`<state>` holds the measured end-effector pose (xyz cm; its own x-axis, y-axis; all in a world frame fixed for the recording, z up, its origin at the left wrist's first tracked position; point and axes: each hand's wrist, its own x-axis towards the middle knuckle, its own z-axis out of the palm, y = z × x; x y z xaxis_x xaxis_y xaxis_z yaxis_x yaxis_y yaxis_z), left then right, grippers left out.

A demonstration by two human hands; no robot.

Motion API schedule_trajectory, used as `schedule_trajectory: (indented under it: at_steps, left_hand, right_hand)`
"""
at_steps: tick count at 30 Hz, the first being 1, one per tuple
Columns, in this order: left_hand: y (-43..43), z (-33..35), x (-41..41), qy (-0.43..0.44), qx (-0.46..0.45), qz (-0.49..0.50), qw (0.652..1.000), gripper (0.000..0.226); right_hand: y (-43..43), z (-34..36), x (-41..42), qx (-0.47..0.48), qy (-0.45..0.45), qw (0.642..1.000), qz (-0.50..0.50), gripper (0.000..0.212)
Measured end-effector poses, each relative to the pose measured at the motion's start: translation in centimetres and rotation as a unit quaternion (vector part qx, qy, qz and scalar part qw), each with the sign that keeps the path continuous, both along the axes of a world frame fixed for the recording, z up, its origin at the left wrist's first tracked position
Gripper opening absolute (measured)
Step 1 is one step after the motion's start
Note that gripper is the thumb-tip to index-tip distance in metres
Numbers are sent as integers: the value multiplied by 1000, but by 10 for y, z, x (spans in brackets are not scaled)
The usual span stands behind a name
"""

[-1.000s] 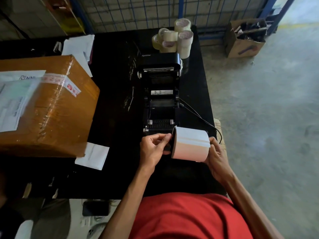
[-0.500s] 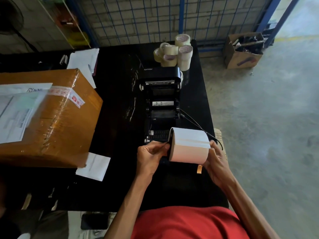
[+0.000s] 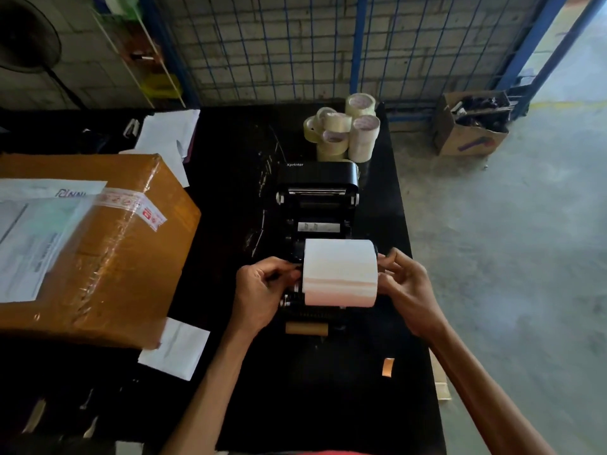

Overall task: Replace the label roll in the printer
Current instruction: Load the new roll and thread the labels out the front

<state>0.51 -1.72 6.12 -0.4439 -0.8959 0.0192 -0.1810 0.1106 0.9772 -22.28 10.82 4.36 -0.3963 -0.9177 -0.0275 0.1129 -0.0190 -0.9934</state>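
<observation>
Two hands bracket one label roll [image 3: 340,272], and that is the relation your next move turns on. The roll lies on its side with its long axis running left to right, across the open printer [image 3: 317,205], so each flat end faces one of your palms. Your left hand [image 3: 262,292] sits at the roll's left end, fingers curled in toward the core; whether they pinch the hub or a spindle there is hidden by the knuckles. Your right hand [image 3: 405,289] sits at the right end, fingers half open and spread, tips touching the rim of the roll. Neither hand is nearer than the other: the roll hangs between them, over the printer's open bay, with the raised lid beyond it on the far side. Whether it already rests in the bay or hovers just above it cannot be told from here.

I judge the seating step to be under way, and it calls for keeping that axis square to the bay walls as the roll goes down.

Counting what lies around: one printer, one full roll, one bare cardboard core [image 3: 306,327] lying on the black table [image 3: 312,405] just in front of the printer, one big parcel [image 3: 82,251] to your left, and a cluster of about six tape rolls [image 3: 345,133] behind the printer.
</observation>
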Motion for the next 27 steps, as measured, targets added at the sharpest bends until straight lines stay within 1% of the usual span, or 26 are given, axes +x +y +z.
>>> schedule_trajectory:
  at_steps: [2, 4, 7, 9, 11, 14, 16, 18, 27]
  left_hand:
    - [-21, 1, -4, -37, -66, -7, 997, 8]
    - [-45, 2, -7, -86, -152, -29, 984, 4]
    - [-76, -5, -13, -155, -257, -87, 950, 2]
    - [-90, -18, -16, -196, -293, -120, 928, 3]
    - [-101, -36, -19, -230, -319, -135, 910, 4]
    - [-112, -64, -24, -259, -322, -135, 900, 8]
    - [-117, -81, -28, -272, -315, -129, 900, 9]
    - [-119, -95, -30, -283, -306, -129, 900, 8]
    - [-121, -120, -31, -297, -289, -131, 901, 6]
  right_hand:
    - [-17, -4, -8, 6, 70, 997, 7, 21]
    - [-32, -12, -16, 17, 121, 992, 20, 12]
    - [-56, -25, -26, 29, 204, 978, 30, 17]
    - [-72, -34, -32, 23, 268, 963, 25, 22]
    - [-86, -46, -36, 20, 307, 951, 18, 22]
    - [-98, -67, -36, 42, 351, 935, 5, 23]
    - [-102, -80, -35, 78, 403, 912, -7, 26]
    - [-104, -92, -34, 105, 432, 896, -11, 26]
    - [-111, -108, -31, 148, 449, 881, -17, 23]
